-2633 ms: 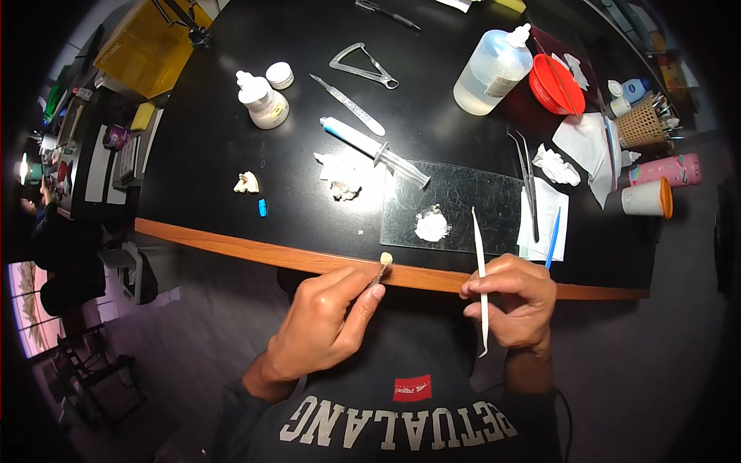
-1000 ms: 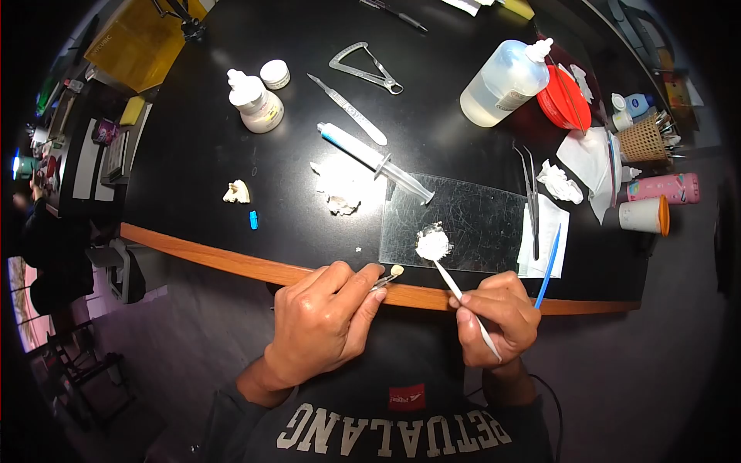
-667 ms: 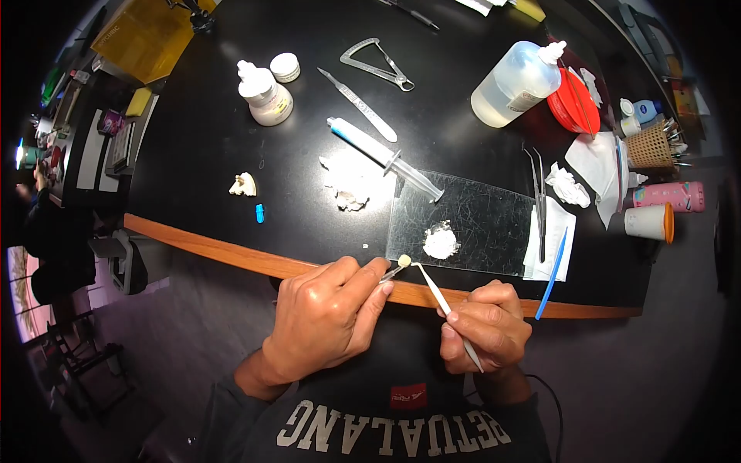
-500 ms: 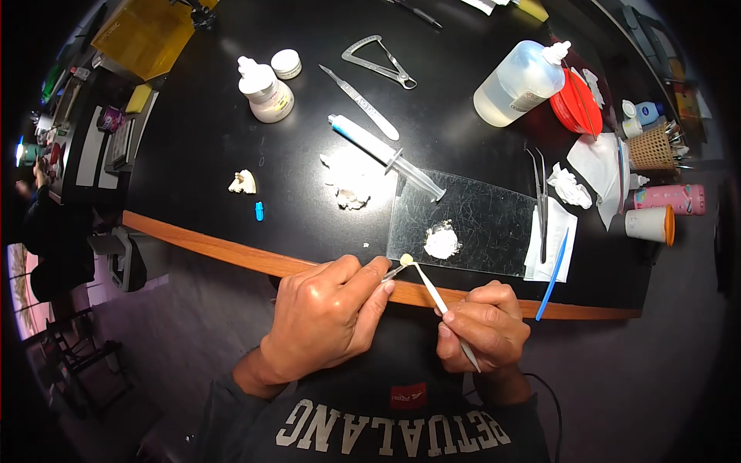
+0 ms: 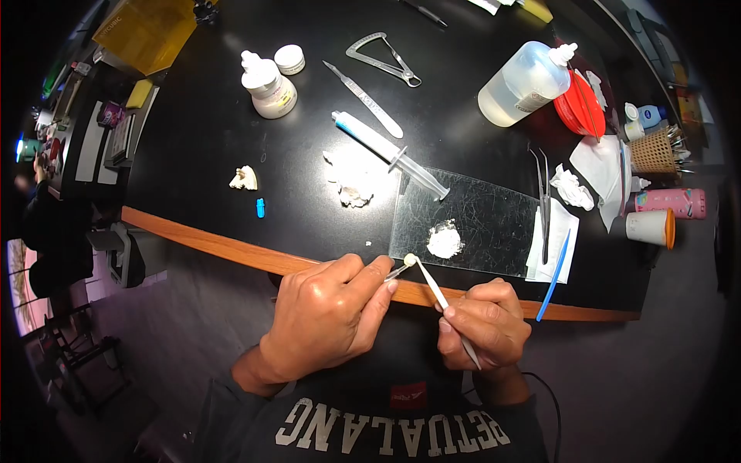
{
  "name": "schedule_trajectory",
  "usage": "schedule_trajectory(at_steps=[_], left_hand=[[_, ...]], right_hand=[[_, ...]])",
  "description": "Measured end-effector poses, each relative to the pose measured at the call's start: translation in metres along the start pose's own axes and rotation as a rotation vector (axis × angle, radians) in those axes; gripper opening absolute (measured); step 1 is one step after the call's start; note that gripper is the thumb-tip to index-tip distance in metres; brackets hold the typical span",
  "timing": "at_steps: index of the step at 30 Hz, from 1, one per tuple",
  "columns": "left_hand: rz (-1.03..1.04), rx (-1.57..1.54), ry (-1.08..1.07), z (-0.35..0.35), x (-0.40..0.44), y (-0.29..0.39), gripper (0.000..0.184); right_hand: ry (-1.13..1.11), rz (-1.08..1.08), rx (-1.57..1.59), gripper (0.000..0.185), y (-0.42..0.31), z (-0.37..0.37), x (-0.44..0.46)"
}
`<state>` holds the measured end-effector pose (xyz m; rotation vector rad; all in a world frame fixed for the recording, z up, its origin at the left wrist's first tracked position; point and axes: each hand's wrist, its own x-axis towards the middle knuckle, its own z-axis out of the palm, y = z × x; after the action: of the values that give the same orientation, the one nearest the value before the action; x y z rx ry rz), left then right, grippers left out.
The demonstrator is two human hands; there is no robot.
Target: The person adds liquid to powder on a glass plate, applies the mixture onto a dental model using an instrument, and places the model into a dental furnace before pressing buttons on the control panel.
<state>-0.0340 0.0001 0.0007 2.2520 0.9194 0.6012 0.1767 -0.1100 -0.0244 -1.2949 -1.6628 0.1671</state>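
Observation:
My left hand (image 5: 328, 312) is closed around a thin metal instrument (image 5: 397, 272), mostly hidden by the fingers. At its tip is a small round cream-coloured piece (image 5: 409, 260), too small to make out fully. My right hand (image 5: 488, 326) pinches a slim white dental instrument (image 5: 434, 287) like a pen, its bent tip at or touching the cream piece. Both hands are over the table's wooden front edge. Just beyond them lies a scratched glass slab (image 5: 494, 212) bearing a mound of white paste (image 5: 444, 241). To the slab's left is crumpled white material (image 5: 353, 181).
A large syringe (image 5: 370, 137) rests partly across the slab. Behind it are a scalpel (image 5: 363, 100), a caliper (image 5: 384, 60), a white bottle (image 5: 268, 86) and a large squeeze bottle (image 5: 517, 85). Tweezers (image 5: 545, 204) and a blue stick (image 5: 557, 274) lie on white paper at right.
The view has shifted slightly, so the table items appear a little further right. Both hands keep nearly the same pose, and the cream piece looks slightly paler.

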Motion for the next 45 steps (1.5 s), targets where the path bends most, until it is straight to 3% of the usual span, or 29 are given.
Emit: schedule_trajectory(at_steps=[6, 39, 45], left_hand=[[0.003, 0.036, -0.026, -0.003, -0.001, 0.0, 0.017], [0.007, 0.005, -0.004, -0.001, -0.001, -0.001, 0.021], [0.008, 0.064, -0.049, -0.004, -0.002, -0.001, 0.022]], right_hand=[[0.086, 0.121, -0.109, 0.017, -0.006, -0.009, -0.003], [0.032, 0.119, -0.148, 0.022, -0.001, -0.009, -0.006], [0.028, 0.01, 0.001, 0.028, -0.003, -0.006, -0.006]])
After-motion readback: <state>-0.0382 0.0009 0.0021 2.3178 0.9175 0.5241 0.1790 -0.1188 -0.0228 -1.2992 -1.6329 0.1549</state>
